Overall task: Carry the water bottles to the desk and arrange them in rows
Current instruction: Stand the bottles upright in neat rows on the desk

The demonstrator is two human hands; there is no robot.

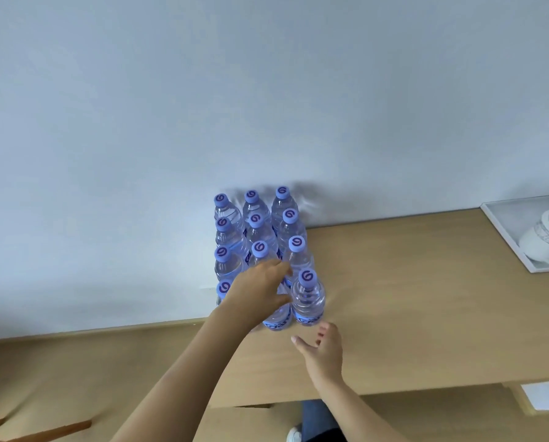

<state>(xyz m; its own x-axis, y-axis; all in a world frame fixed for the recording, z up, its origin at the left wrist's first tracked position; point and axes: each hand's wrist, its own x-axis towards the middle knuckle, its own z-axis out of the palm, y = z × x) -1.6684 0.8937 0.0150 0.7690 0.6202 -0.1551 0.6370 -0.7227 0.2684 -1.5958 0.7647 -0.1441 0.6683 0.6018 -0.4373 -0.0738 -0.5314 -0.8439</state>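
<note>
Several clear water bottles with blue caps (257,224) stand upright in three tight rows on the light wooden desk (410,298), against the wall. My left hand (258,291) lies over the top of the front middle bottle (278,320), fingers wrapped round it, hiding its cap. The front right bottle (308,298) stands free beside it. My right hand (324,349) hovers just in front of that bottle with fingers spread and nothing in it.
A white tray (503,237) holding white cloth-like items sits at the desk's far right. A white sheet (547,393) lies on a lower surface at the right. The desk's left end steps down near the wall.
</note>
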